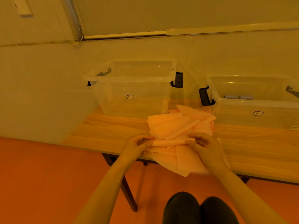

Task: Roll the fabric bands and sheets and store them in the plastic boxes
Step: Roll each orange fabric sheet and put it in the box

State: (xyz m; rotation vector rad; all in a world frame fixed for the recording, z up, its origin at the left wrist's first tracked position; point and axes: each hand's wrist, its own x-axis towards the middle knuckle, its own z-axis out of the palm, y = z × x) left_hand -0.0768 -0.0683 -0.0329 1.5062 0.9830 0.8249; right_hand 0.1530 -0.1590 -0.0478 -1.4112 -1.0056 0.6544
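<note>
A: Head view shows both hands at centre frame, working one pink sheet (171, 141) into a roll above the fabric pile (181, 125) on the desk (113, 126)

B: What does each grip have?

A: The left hand (139, 143) pinches the roll's left end, fingers curled round it; the right hand (202, 143) pinches the right end the same way

B: And the boxes?

A: The left box (129, 75) stands at upper centre, seemingly empty; the right box (252, 102) at the right edge holds two bluish rolls (238, 97)

B: Risks?

A: The roll could loosen if one pinch slackens, and the sheets overhanging the desk edge may slide to the floor (48, 175) if the pile gets tugged
</note>
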